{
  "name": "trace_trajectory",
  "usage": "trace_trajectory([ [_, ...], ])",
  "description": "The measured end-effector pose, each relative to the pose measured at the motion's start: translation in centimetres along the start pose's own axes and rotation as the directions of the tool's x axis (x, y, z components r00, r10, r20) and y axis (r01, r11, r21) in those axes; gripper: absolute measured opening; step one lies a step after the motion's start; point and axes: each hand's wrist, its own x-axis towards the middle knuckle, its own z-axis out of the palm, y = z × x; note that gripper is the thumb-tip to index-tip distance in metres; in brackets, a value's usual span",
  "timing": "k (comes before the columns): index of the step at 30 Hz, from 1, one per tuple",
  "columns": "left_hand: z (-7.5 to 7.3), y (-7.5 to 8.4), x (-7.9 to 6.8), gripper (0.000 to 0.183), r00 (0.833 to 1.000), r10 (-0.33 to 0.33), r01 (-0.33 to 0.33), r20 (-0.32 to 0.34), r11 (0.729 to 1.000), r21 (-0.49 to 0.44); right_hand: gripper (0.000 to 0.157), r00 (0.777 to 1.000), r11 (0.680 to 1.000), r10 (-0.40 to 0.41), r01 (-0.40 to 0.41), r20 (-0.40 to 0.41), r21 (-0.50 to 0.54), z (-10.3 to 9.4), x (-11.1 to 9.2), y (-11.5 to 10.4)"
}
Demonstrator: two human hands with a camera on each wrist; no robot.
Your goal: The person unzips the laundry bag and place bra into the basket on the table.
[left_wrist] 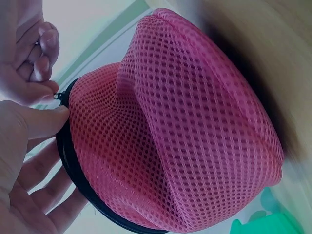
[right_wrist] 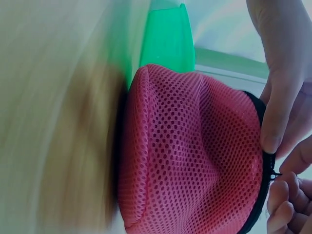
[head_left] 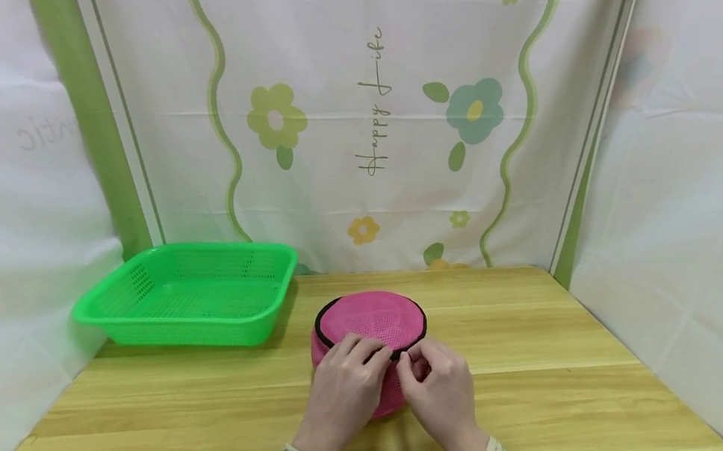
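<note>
A round pink mesh bag (head_left: 372,314) stands on the table, its flat top edged by a black zipper (left_wrist: 67,151). My left hand (head_left: 347,381) pinches the near edge of that top, thumb on the zipper band and fingers over the lid. Close beside it, my right hand (head_left: 442,388) pinches the small zipper pull (right_wrist: 275,174) between thumb and forefinger, its other fingers curled in. The mesh side (left_wrist: 195,117) sags inward with a fold in the left wrist view. What the bag contains cannot be made out.
A green plastic basket (head_left: 178,329) with slotted walls stands at the back left of the wooden table (head_left: 553,352). White curtains (head_left: 329,184) printed with flowers close off the back and both sides.
</note>
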Motion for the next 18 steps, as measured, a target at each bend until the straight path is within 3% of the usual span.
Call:
trace_trajectory([
  [11,-0.12,-0.04,0.09,0.009,1.000,0.006,-0.006,-0.009,1.000,0.017,0.026,1.000,1.000,-0.006,0.005,-0.016,-0.014,-0.15,0.06,-0.76],
  [18,-0.21,0.01,0.13,0.011,1.000,0.012,-0.012,0.000,0.999,0.041,0.026,0.999,0.997,0.023,-0.020,0.036,-0.069,-0.25,-0.12,-0.74],
])
